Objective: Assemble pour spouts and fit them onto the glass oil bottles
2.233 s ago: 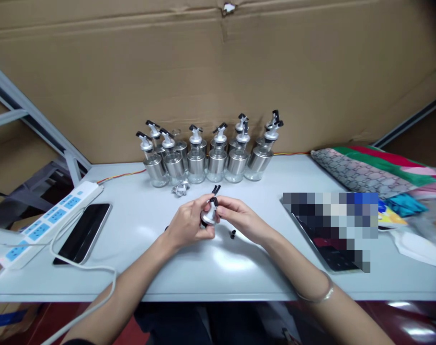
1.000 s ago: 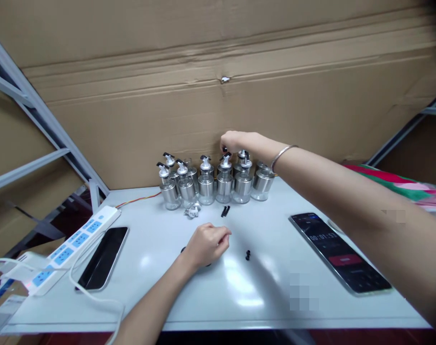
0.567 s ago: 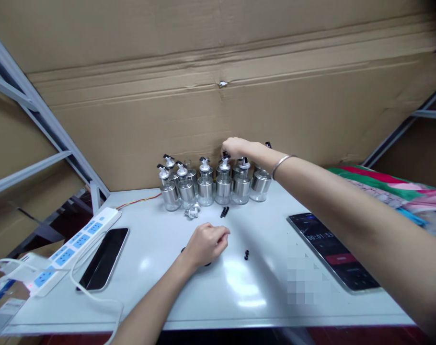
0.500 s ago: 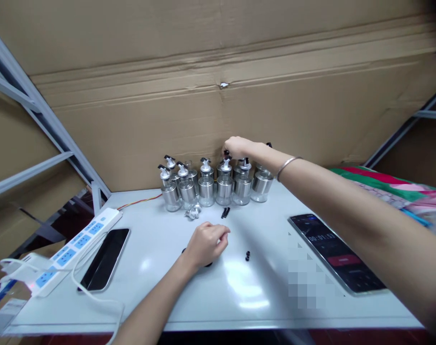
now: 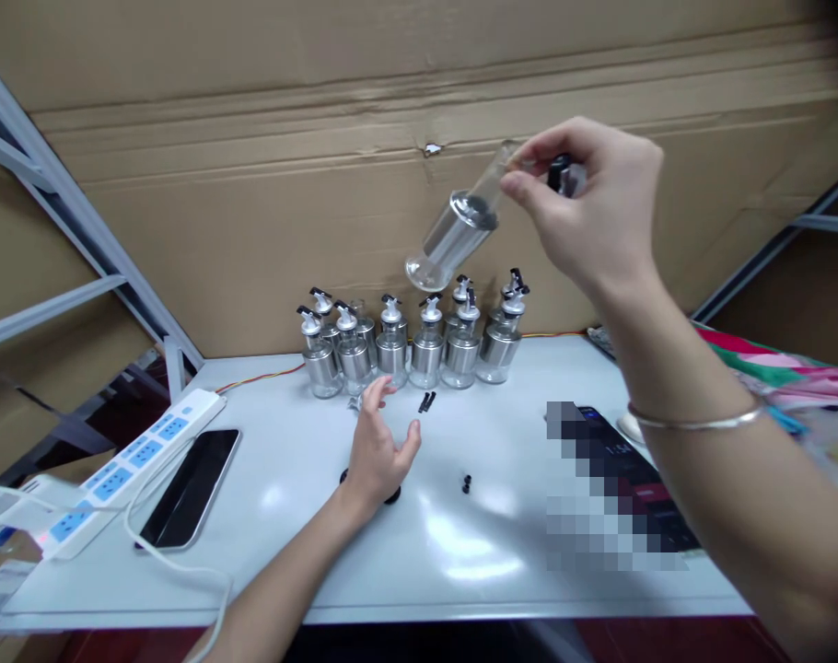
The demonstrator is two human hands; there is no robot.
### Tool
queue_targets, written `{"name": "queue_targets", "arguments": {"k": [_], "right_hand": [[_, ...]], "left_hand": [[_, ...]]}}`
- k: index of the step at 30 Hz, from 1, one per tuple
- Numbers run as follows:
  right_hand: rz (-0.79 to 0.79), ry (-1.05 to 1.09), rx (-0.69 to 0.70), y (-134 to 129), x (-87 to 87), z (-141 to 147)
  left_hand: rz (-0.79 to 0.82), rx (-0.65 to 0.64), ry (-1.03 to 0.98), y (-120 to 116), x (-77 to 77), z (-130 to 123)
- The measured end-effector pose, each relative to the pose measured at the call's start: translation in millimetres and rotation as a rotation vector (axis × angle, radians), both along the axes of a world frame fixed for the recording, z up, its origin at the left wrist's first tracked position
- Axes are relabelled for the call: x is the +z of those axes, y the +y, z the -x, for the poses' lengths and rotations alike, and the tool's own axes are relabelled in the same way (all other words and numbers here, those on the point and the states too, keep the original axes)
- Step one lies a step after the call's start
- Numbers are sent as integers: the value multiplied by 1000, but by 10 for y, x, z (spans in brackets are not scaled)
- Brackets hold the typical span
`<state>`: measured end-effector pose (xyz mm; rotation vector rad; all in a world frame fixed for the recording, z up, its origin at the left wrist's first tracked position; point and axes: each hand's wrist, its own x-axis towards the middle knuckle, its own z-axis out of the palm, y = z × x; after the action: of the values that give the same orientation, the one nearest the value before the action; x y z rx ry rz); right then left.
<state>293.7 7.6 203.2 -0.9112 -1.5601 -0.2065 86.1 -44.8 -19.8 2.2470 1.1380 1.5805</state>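
Observation:
My right hand (image 5: 591,203) pinches the neck of a glass bottle (image 5: 453,235) with a metal sleeve, tilted in the air above the others. A small black piece (image 5: 559,173) shows by the fingers of that same hand; how it is held I cannot tell. Over the table, my left hand (image 5: 378,451) has its thumb and fingers apart, with nothing in it. Black round pieces (image 5: 392,494) lie partly hidden under its wrist. Beyond it stand several upright bottles (image 5: 427,354) with white and black pour spouts.
Two black strips (image 5: 426,402) and tiny black pieces (image 5: 467,483) lie mid-table. A phone (image 5: 191,488) and a power strip (image 5: 135,470) are at left, with a white cable. Another phone (image 5: 640,479) lies at right beside colourful fabric (image 5: 757,359). Cardboard (image 5: 253,239) walls the back.
My right hand has lifted a bottle from the back of the group, up and to the right. My left hand has opened and its fingers have risen towards the bottles.

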Motion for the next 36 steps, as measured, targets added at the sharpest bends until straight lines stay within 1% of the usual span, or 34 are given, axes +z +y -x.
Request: {"name": "queue_targets", "arguments": {"k": [2,3,4,6,8,9,11,13,17,18,20,23,25,27,31,33,36], "right_hand": [[-38,89,43,-218,-137,99],[-21,109,55,-301,-229,153],[19,113,82,-369,-331,208],[135,105,197,-468,-539,313],[256,103,301,-530,-716,401],[303,96,337,-551,-783,437],[364,80,382,-573,-872,492],[390,77,416,-572,-917,527],[427,152,493,-524,-965,552],[441,176,516,-506,-975,554],[476,209,563,-460,-992,555],[512,289,574,-359,-1025,554],[519,408,536,-270,-1061,550],[545,556,545,-178,-1104,539],[660,774,746,-74,-1165,526],[681,802,803,-82,-1170,542],[690,786,841,-133,-1164,593]], "left_hand": [[40,-14,-54,-7,3,-5],[59,-31,-81,-15,9,-8],[80,-58,-106,-25,18,-11],[157,-144,-133,-58,40,-27],[316,-254,-139,-102,65,-57],[425,-314,-142,-125,78,-75],[618,-409,-208,-168,104,-109],[709,-442,-281,-203,133,-129],[704,-475,-329,-282,197,-132],[720,-495,-322,-309,207,-134],[754,-489,-368,-373,213,-150],[818,-504,-480,-471,173,-196],[864,-542,-530,-523,121,-233],[900,-562,-559,-554,64,-265],[939,-521,-578,-557,-12,-289],[939,-500,-575,-540,-19,-279],[920,-494,-560,-519,-7,-257]]}}
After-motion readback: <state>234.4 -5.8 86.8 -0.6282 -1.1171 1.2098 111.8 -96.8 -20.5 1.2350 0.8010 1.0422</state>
